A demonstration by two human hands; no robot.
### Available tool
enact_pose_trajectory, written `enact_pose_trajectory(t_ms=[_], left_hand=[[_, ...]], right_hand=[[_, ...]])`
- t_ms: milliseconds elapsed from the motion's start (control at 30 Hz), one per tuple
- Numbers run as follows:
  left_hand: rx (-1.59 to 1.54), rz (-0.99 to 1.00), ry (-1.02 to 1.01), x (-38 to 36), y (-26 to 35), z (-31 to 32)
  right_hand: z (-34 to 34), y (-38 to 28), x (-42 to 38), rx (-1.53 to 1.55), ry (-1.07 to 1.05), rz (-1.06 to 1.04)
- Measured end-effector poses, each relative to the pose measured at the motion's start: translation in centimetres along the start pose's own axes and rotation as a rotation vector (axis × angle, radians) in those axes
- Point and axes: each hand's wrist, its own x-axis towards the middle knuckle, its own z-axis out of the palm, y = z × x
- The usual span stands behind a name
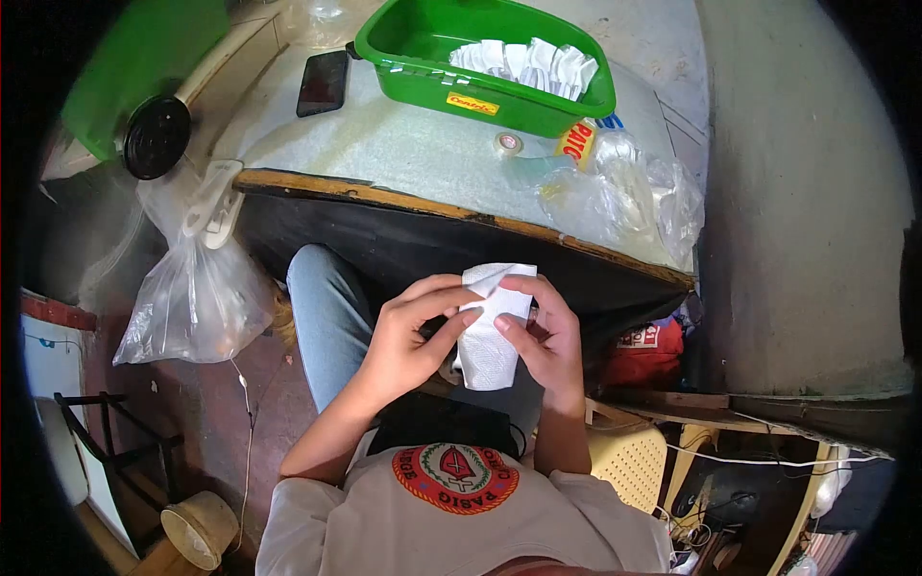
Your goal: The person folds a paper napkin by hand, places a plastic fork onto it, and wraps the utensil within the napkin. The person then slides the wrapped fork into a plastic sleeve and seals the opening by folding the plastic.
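Note:
A folded white paper napkin [488, 350] is held upright over my lap, in front of the table edge. My left hand [413, 331] pinches its left side between thumb and fingers. On the right side, my right hand [545, 331] grips the same napkin, with the thumb on its face and the fingers over its upper part. A slanted fold shows near the top of the paper. On the table, a green basin [480, 91] holds several folded white pieces [538, 65] in a row.
A black phone [323, 84], a tape roll [509, 143] and clear plastic bags [619, 197] lie on the table [288, 139]. A plastic bag [197, 298] hangs at the left. A red bag [645, 355] is under the table at the right.

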Motion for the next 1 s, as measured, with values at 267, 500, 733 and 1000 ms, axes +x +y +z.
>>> enact_pose_trajectory(t_ms=[267,500,733,1000], left_hand=[[-0.08,-0.146,0.005,0.0,0.8,0.2],[-0.109,-0.141,0.009,-0.2,0.9,0.2],[-0.173,-0.129,-0.114,-0.3,0.9,-0.5],[-0.152,-0.16,-0.129,-0.3,0.8,-0.8]], right_hand=[[-0.4,-0.1,-0.1,-0.011,-0.033,-0.057],[-1.0,0.2,-0.2,-0.033,-0.034,-0.056],[-2.0,-0.5,-0.1,-0.111,-0.013,-0.034],[-2.0,0.3,-0.3,-0.089,0.094,-0.061]])
